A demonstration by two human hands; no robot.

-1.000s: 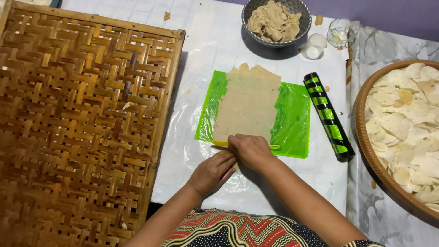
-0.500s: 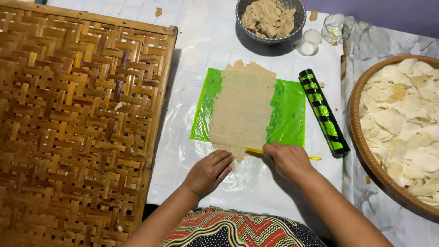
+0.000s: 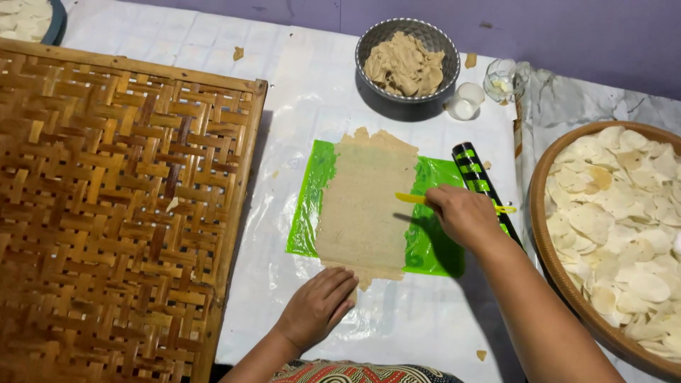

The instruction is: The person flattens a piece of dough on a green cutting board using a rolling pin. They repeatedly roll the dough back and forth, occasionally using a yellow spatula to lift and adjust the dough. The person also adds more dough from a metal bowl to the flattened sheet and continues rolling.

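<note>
Beige dough sheet: thin rolled rectangle (image 3: 369, 202) on green plastic film (image 3: 433, 241), long axis running away from the person.
Head view, right hand: (image 3: 464, 213) closed around slim yellow strip tool (image 3: 410, 198), tip at the sheet's right edge.
Left hand: (image 3: 319, 305) flat, fingers relaxed, touching the near edge.
Nearer hand: left.

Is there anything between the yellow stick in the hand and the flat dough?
Nothing visible is in the way. The right hand holds the yellow stick with its tip right at the dough sheet's right edge, over the green plastic.
</note>
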